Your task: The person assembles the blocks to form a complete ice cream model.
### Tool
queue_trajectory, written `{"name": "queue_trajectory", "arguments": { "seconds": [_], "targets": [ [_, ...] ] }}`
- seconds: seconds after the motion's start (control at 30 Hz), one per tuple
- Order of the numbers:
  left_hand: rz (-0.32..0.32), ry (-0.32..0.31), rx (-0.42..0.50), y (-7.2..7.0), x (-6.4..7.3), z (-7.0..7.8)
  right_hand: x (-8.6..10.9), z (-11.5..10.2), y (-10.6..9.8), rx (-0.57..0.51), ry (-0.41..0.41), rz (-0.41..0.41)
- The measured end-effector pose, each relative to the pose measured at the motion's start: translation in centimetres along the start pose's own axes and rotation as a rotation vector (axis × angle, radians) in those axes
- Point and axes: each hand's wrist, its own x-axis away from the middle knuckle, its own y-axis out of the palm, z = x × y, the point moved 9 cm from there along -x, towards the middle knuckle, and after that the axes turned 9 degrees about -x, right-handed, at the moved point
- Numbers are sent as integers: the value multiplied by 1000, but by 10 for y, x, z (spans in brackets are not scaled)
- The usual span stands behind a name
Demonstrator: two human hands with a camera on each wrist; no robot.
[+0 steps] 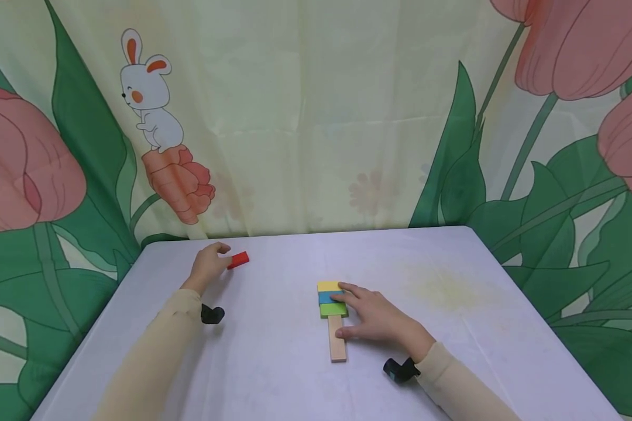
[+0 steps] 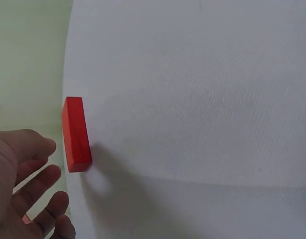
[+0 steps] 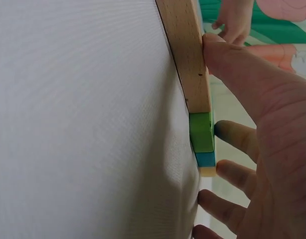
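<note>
At the table's far left, my left hand is beside a red block, its fingers loosely bent. In the left wrist view, the thumb and fingertips stand just left of that red block, which lies on the cloth. My right hand reaches over a row of blocks with its fingers spread. The row has a yellow block, a blue block, a green block and a long plain wooden block. The right thumb touches the wooden block's edge; other fingertips lie at the coloured blocks.
A white cloth covers the table. Behind it hangs a curtain printed with tulips, leaves and a rabbit. Small black cameras are strapped at both wrists. The red block lies close to the table's back edge.
</note>
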Motion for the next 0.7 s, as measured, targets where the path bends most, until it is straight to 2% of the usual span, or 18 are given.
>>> {"name": "queue_trajectory", "arguments": {
  "seconds": [0.2,0.33,0.7],
  "targets": [
    [-8,-39,-57,2,6,-10,-1,1,3,2,2,2],
    [5,-23,-78,3,8,-11,0,-1,1,0,-3,11],
    [11,-18,-49,9,5,-8,1,0,-1,2,-9,16]
  ]
}}
